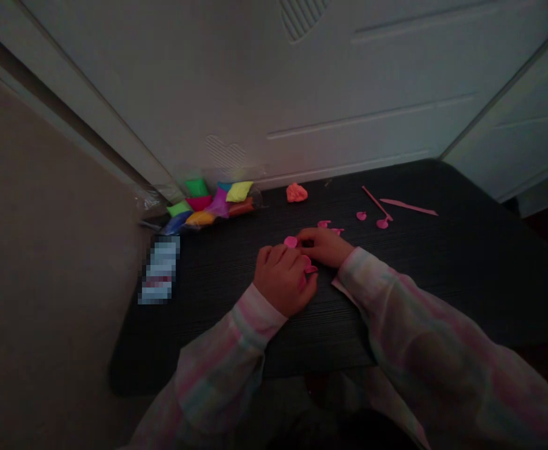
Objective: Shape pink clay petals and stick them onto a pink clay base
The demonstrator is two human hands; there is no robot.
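My left hand (pixel 283 282) is closed around pink modelling clay (pixel 307 265), whose thin, petal-like edges show between thumb and fingers. Against it from the right comes my right hand (pixel 326 246), its fingers curled and pinched at the same clay; the fingertips are partly hidden. A flat pink clay disc (pixel 290 242) shows just beyond the knuckles of my left hand, beside the right fingertips. Behind my right hand lie small flattened pink clay pieces (pixel 323 224) on the dark table (pixel 217 275).
Farther right are more pink clay pieces (pixel 361 215), a thin pink rod (pixel 375 202) and a pink clay knife (pixel 409 207). An orange clay lump (pixel 297 192) sits near the white panelled door (pixel 348 81). Bagged coloured clay packets (pixel 217 203) and a blurred pale object (pixel 160 270) lie left.
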